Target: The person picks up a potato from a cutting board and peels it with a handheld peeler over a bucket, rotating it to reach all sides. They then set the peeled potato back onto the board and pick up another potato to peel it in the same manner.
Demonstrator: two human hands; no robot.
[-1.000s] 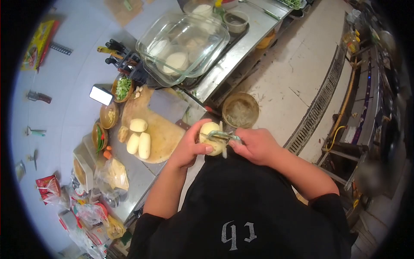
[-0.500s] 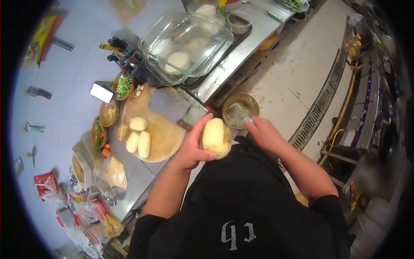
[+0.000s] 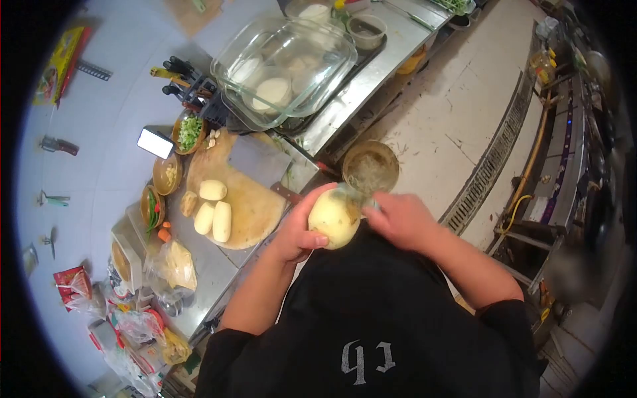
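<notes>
My left hand (image 3: pixel 298 229) is wrapped round a large potato (image 3: pixel 334 219), mostly peeled to pale yellow with brown skin left on its right side. My right hand (image 3: pixel 405 222) grips a peeler (image 3: pixel 373 205) with a pale green handle, blurred by motion, its head close against the potato's upper right side. Below them on the floor stands a round bin (image 3: pixel 371 169) with peelings inside. To the left, several peeled potatoes (image 3: pixel 213 190) lie on a round wooden cutting board (image 3: pixel 255 222), beside a small brown lump (image 3: pixel 188 203).
A cleaver (image 3: pixel 262 159) lies on the board, its handle over the counter edge. Bowls of chopped greens (image 3: pixel 189 132), garlic (image 3: pixel 168 176) and peppers (image 3: pixel 152 207) line the board's left. A large glass dish (image 3: pixel 285 73), a knife holder (image 3: pixel 189 83) and a lit phone (image 3: pixel 155 142) stand behind.
My right hand has moved left and down, bringing the peeler from over the bin to the potato. The potato has turned and tilted slightly in my left hand.
</notes>
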